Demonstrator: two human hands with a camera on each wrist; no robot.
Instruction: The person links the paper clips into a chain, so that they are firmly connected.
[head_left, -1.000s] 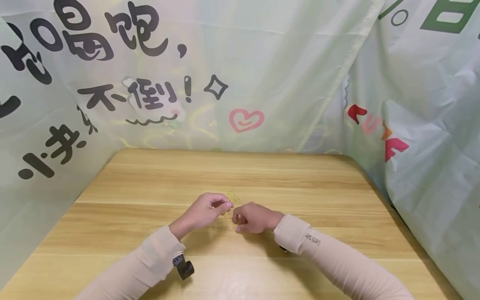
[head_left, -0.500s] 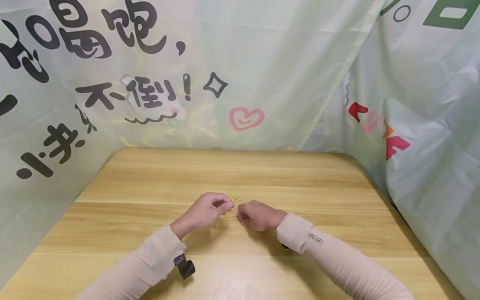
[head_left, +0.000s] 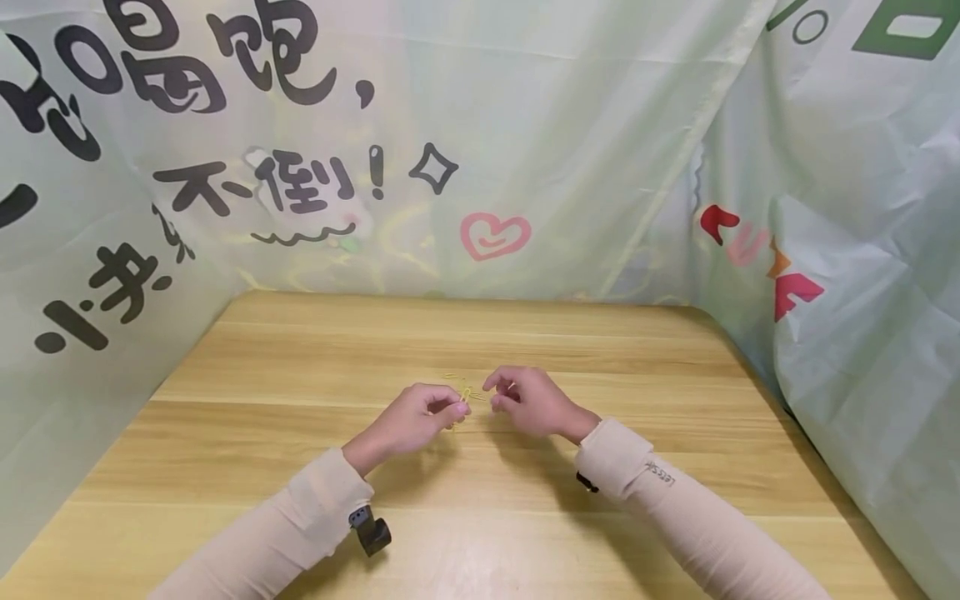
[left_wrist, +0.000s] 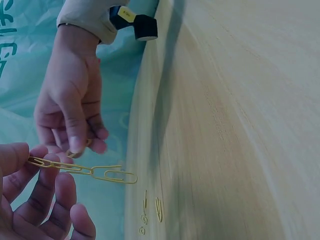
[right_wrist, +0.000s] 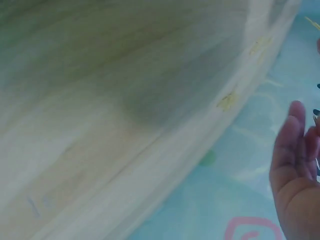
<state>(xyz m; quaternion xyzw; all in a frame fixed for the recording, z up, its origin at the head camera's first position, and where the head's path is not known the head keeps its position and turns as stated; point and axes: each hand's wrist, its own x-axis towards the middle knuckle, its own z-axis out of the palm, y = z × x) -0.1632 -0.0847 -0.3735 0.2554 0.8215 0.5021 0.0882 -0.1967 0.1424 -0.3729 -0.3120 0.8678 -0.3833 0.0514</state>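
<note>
My left hand (head_left: 411,419) pinches one end of a short chain of linked yellow paper clips (left_wrist: 92,171) between thumb and fingers. The chain's free end sticks out sideways above the table. Across from it, my right hand (head_left: 531,402) is raised a little to the right of the chain. In the left wrist view, a single yellow paper clip (left_wrist: 87,144) shows at the right thumb and fingertips, partly covered by them. Loose paper clips (left_wrist: 159,209) lie on the table beyond the left hand. The right wrist view shows the right hand only at its edge, blurred.
The wood-grain table (head_left: 480,533) stretches out on all sides of the hands. Printed cloth (head_left: 570,150) hangs along its back and sides. More yellow paper clips (right_wrist: 227,101) lie in small groups on the tabletop. A small black camera (head_left: 370,531) sits on the left wrist.
My right hand has lifted from low beside the left hand and moved right and away from me, its fingers less tucked under. The left hand stays almost still with the chain.
</note>
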